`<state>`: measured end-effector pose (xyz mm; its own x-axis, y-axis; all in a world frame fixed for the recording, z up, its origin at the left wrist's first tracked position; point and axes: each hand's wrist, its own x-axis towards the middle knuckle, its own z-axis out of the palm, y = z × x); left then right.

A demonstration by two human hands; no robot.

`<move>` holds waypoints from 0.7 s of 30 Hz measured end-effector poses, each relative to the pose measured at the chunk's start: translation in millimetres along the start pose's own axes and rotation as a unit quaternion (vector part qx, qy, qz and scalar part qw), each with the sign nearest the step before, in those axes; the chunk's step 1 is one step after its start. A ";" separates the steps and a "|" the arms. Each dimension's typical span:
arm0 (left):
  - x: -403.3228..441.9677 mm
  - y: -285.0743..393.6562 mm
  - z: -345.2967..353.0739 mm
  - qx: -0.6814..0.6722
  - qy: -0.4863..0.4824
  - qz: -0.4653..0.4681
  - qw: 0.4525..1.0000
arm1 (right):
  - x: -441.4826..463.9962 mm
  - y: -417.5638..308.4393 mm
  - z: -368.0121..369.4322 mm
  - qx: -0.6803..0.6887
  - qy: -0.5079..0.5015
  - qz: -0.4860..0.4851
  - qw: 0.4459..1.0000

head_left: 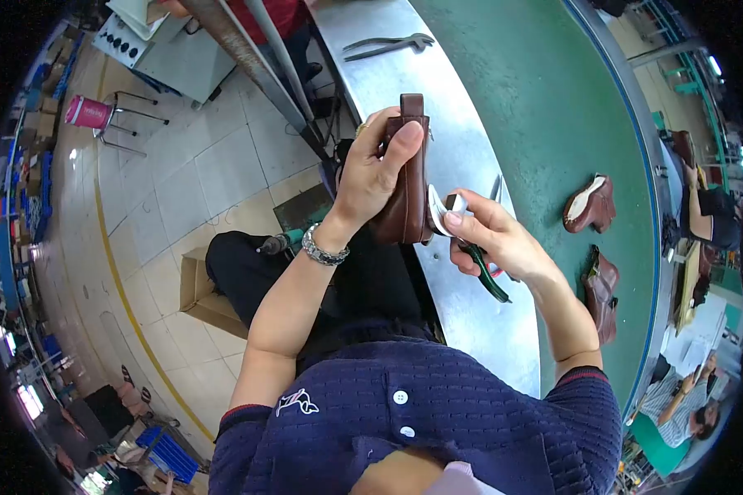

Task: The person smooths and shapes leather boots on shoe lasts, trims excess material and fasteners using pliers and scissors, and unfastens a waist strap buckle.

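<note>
My left hand [367, 177] is closed around a brown leather boot [413, 194], with the thumb lying along its upper part. A pull loop stands up at the boot's far end. Close against the boot's right side, my right hand [495, 235] is closed on a green-handled tool [491, 280], whose handle sticks out below the fingers. A curved white piece [437, 210] shows between that hand and the boot. Whether it belongs to the tool I cannot tell. A small pale block shows at the right fingertips.
Metal pliers [392, 45] lie on the far part of the steel bench [495, 346]. On the green belt [520, 91] to the right are a brown shoe [590, 204] and another brown shoe [601, 293]. A cardboard box [206, 289] and a stool [115, 124] stand at left. Other people are at right.
</note>
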<state>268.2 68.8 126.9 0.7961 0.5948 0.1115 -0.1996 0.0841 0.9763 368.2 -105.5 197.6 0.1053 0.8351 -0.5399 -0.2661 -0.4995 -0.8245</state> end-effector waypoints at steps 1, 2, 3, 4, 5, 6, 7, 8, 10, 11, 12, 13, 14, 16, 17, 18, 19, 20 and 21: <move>-0.6 1.2 2.3 0.002 0.000 -0.003 1.000 | 0.7 1.6 -2.7 -0.004 -0.014 -0.005 1.000; -2.9 3.2 3.4 0.004 0.002 -0.006 1.000 | 1.3 1.1 -2.5 -0.010 -0.029 -0.010 0.999; -4.3 4.9 4.4 0.006 0.004 -0.009 1.000 | -2.1 -10.4 -1.4 -0.050 -0.033 0.009 0.998; -6.4 8.3 5.9 0.008 0.009 -0.015 1.000 | -3.7 -13.5 -0.5 -0.096 -0.016 0.016 0.995; -7.9 12.7 7.7 0.012 0.013 -0.021 1.000 | -5.1 -15.1 0.3 -0.141 0.002 0.022 0.990; -9.1 15.4 8.6 0.016 0.017 -0.025 0.999 | -6.0 -16.6 0.8 -0.186 0.019 0.027 0.982; -9.9 15.2 8.6 0.027 0.022 -0.021 0.999 | -6.3 -18.2 0.3 -0.235 0.022 -0.001 0.972; -9.6 13.5 8.9 0.036 0.026 -0.016 0.999 | -6.0 -19.4 -1.7 -0.284 0.028 -0.029 0.958; -9.0 11.2 10.5 0.048 0.035 -0.011 0.998 | -7.4 -24.5 -2.3 -0.305 0.031 -0.024 0.952; -8.0 10.3 10.9 0.051 0.043 -0.010 0.998 | -7.4 -29.8 -0.7 -0.278 0.026 0.006 0.960; -8.0 9.9 11.2 0.054 0.051 -0.009 0.997 | -7.4 -32.2 0.8 -0.250 0.022 0.037 0.967; -6.9 11.3 12.1 0.060 0.053 -0.014 0.997 | -6.3 -27.6 0.5 -0.212 0.022 0.040 0.976; -5.4 13.9 13.4 0.067 0.058 -0.018 0.996 | -4.8 -18.5 0.1 -0.175 0.021 0.042 0.984; -3.3 15.4 14.3 0.076 0.064 -0.022 0.995 | -5.4 -14.6 2.3 -0.170 0.038 0.035 0.984; -1.4 14.7 15.6 0.077 0.066 -0.020 0.995 | -6.5 -16.6 3.6 -0.204 0.057 0.025 0.977; -0.8 13.9 17.1 0.079 0.065 -0.020 0.995 | -8.3 -18.0 4.7 -0.235 0.076 0.016 0.969; 0.9 13.3 18.3 0.083 0.071 -0.020 0.994 | -9.6 -20.2 4.5 -0.311 0.097 -0.015 0.945; 2.5 13.0 19.1 0.088 0.075 -0.020 0.993 | -9.9 -22.0 4.1 -0.342 0.105 -0.032 0.933; 2.4 12.9 20.2 0.092 0.079 -0.021 0.992 | -10.4 -23.6 3.6 -0.372 0.114 -0.047 0.920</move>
<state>279.1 55.2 143.6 0.6987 0.7134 0.0533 -0.0487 -0.0270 0.9985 369.9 -101.6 223.3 0.3145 0.8552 -0.4119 0.4746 -0.5175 -0.7120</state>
